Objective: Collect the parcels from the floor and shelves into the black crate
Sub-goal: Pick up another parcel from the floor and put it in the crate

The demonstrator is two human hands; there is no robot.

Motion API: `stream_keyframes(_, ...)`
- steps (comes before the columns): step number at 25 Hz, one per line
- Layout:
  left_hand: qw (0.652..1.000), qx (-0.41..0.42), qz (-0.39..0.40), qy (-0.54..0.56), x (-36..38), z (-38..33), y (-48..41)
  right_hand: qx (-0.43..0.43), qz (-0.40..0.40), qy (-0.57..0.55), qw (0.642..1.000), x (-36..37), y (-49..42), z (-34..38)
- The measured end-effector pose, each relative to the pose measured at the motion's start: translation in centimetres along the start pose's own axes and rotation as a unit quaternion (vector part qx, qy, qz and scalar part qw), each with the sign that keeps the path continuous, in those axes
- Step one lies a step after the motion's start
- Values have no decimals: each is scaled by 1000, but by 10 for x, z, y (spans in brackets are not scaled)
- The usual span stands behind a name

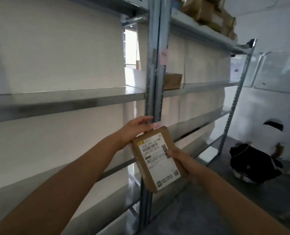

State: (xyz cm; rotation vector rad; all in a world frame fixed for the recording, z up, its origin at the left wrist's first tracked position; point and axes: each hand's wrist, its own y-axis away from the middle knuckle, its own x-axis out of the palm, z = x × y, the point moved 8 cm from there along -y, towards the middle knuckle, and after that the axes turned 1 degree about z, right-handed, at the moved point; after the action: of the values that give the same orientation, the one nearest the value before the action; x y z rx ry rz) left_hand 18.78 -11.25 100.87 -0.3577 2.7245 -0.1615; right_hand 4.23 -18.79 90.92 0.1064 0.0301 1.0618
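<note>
Galvanised shelving [69, 102] stands against white backing, over a grey floor [200, 209]. One carton [172, 81] sits at the left end of a middle shelf. The parcel [146, 168], flat brown card bearing a white barcode label [159, 158], is held tilted before the upright post [155, 65]. The left hand [135, 131], fingers straight, supports its upper-left corner. The right hand [181, 161] grips its right edge, thumb on the label.

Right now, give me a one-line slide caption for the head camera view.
Right hand grips a labelled parcel, left hand at its top corner, before metal shelving holding another parcel.
</note>
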Motion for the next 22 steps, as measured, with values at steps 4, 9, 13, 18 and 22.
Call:
stream_keyframes(4,986,-56,-140,72,-57,52,111,-44,85,-68,993,94,-23,5)
stream_keyframes(9,939,-44,-299,164,-106,70,230,-53,170,-46,983,242,-30,20)
stream_keyframes(13,904,19,-405,140,-162,40,331,-83,238,-32,967,364,-20,42)
stream_keyframes(18,850,29,-517,93,-235,20,489,-118,352,-13,928,543,19,55)
stream_keyframes(22,815,11,-577,52,-285,15,618,-104,418,-29,902,682,60,43)
